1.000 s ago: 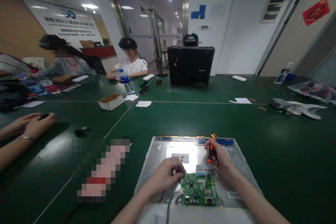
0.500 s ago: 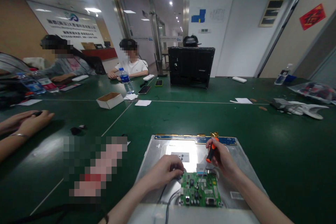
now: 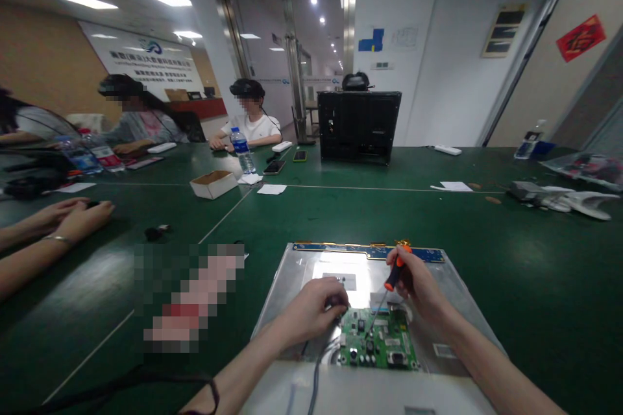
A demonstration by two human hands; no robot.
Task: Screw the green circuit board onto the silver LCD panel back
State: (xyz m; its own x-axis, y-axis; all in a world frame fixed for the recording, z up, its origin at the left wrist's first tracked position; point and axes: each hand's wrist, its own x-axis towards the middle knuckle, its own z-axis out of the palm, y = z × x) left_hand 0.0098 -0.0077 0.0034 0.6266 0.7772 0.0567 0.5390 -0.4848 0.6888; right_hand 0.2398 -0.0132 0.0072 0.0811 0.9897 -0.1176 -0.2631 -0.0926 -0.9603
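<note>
My right hand [image 3: 413,275] is wrapped round a screwdriver [image 3: 394,272] with an orange and black handle. Its thin shaft slants down over a green circuit board [image 3: 384,340]; whether the tip touches the board I cannot tell. At the board's upper left corner, my left hand [image 3: 324,305] is closed with thumb and fingers pinched; what is between them, if anything, is hidden. Beneath both hands lies a silvery metal display panel [image 3: 292,279], with a blue circuit strip [image 3: 341,249] along its far edge. A dark cable [image 3: 316,376] runs from the board's left side towards me.
Left of the panel lies a blurred-out pinkish item [image 3: 202,295]. A co-worker's hands [image 3: 80,217] are further left. Beyond are an open cardboard box [image 3: 214,184], a water bottle [image 3: 242,150] and an upright black monitor-like case [image 3: 359,126]. A grey-white tool [image 3: 557,198] lies far right.
My view has shifted slightly, so the far part of the room sits lower and further right. Both hands stay at the board, the screwdriver still in my right hand.
</note>
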